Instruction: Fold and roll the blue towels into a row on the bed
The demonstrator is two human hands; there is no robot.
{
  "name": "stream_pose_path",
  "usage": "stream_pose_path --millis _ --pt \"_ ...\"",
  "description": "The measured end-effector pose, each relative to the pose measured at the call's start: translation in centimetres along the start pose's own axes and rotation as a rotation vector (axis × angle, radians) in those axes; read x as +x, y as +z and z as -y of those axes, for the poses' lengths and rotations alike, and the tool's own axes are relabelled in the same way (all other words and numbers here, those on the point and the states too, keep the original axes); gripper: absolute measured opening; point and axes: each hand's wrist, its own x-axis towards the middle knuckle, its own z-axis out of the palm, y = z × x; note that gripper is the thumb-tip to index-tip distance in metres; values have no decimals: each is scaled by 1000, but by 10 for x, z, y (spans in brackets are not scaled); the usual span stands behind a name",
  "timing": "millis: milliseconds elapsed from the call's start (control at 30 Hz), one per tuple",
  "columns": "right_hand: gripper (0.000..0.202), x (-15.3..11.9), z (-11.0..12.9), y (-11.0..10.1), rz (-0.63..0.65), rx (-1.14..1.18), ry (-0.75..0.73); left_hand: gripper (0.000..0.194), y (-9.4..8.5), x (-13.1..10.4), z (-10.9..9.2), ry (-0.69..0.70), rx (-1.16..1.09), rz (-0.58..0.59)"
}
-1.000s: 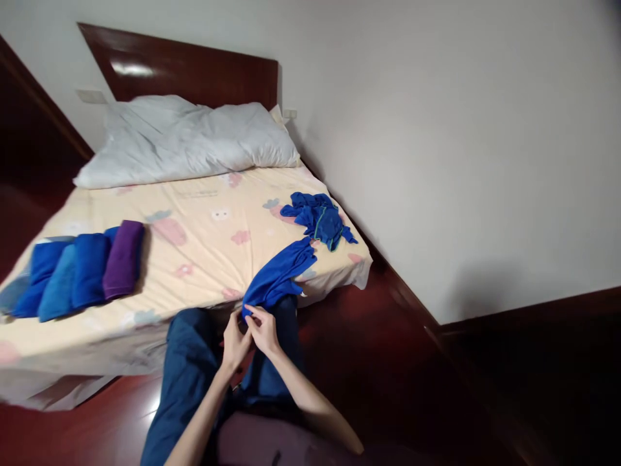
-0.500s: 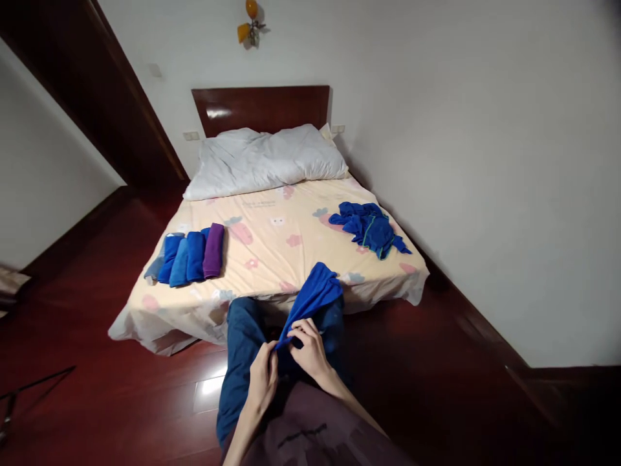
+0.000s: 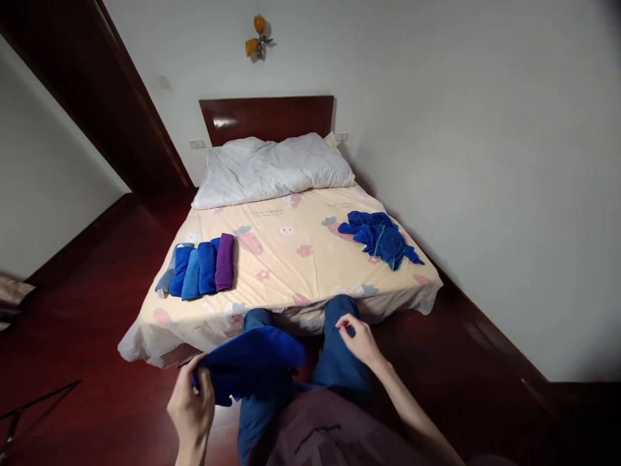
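My left hand [image 3: 191, 395] is closed on one end of a blue cloth [image 3: 252, 356]. The cloth stretches rightward over my thighs, its far end loose and slightly blurred. Above my right knee, apart from the cloth, my right hand [image 3: 358, 340] has its fingers curled into a pinch with nothing visible in them. A row of rolled cloths [image 3: 207, 266], several blue and one purple, lies on the near left of the bed [image 3: 272, 275]. On the bed's right side is a crumpled heap of blue cloth [image 3: 381, 239] with a green-edged piece.
A white quilt or pillow [image 3: 272, 168] lies across the head of the bed, before a dark wooden headboard [image 3: 272, 116]. My knees are against the bed's near edge. A white wall [image 3: 485, 194] runs along the right. A thin black stand [image 3: 39, 398] is on the floor at left.
My hands were together on the blue cloth between my knees. Now the left hand has carried it leftward, while the right hand has let go and moved right. The view has tilted slightly.
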Motion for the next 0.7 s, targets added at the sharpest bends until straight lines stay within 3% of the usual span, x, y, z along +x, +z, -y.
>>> stream_pose_path --millis 67,133,200,267,400,467,533,633,700 --pt "11 -6 33 32 173 86 -31 21 13 0 -14 100 -102 106" --pt "27 -12 66 72 306 185 -90 24 31 -4 -33 214 -205 253" --pt "42 -15 90 107 371 273 -180 29 47 -8 -52 316 -261 406" --pt "38 -10 99 128 371 310 -257 32 57 -9 -62 371 -241 482" --pt "12 12 83 127 277 290 -220 35 56 3 -54 305 -163 479" --pt "16 23 74 115 244 287 -171 35 54 9 -44 278 -191 524" --pt "29 29 70 106 298 262 -181 34 55 11 -39 279 -220 583" --pt "33 29 73 106 427 224 -236 33 68 7 -46 333 -194 618" --pt "33 27 72 113 422 218 -253 34 79 3 -57 416 -150 617"
